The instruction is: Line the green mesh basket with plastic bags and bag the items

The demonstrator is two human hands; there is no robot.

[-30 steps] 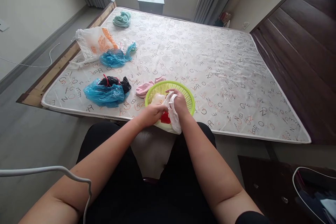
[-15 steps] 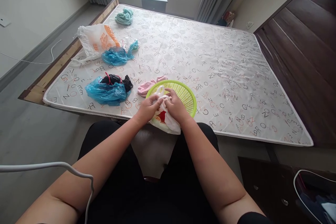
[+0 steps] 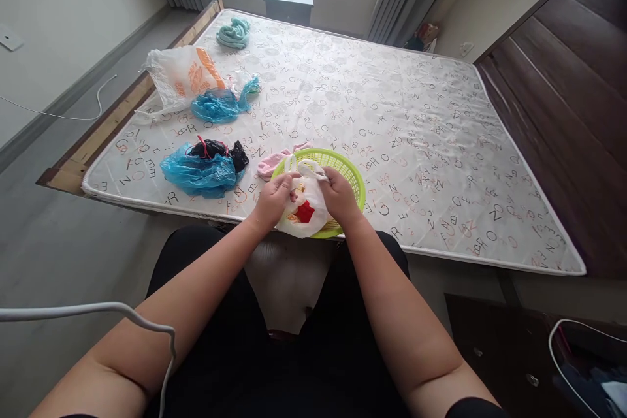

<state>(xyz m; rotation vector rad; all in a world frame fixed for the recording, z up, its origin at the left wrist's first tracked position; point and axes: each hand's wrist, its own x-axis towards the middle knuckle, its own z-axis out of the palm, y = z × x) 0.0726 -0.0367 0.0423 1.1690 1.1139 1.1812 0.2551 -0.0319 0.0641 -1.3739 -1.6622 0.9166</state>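
Note:
Between my hands hangs a white plastic bag (image 3: pixel 313 199) with a red and orange print, in front of a green plastic basket (image 3: pixel 353 176). My left hand (image 3: pixel 275 198) is closed on the bag's left side near its handle. My right hand (image 3: pixel 339 196) grips the other side near the top, where the handle loops stand up. The bag covers much of the basket's near left part. What the bag holds, if anything, I cannot make out. Behind the basket's left rim lies a pink cloth item (image 3: pixel 271 163), partly hidden.
On the mattress (image 3: pixel 431 163) to the left lie a blue bag with a black one on it (image 3: pixel 200 173), another blue bag (image 3: pixel 215 104), a clear bag with orange print (image 3: pixel 179 72) and a mint-green cloth (image 3: pixel 234 32). A white cable (image 3: pixel 98 309) crosses near my left arm.
My hands have moved apart, the right one outward. The white bag is spread wider between them, showing more of its print and its handle loops.

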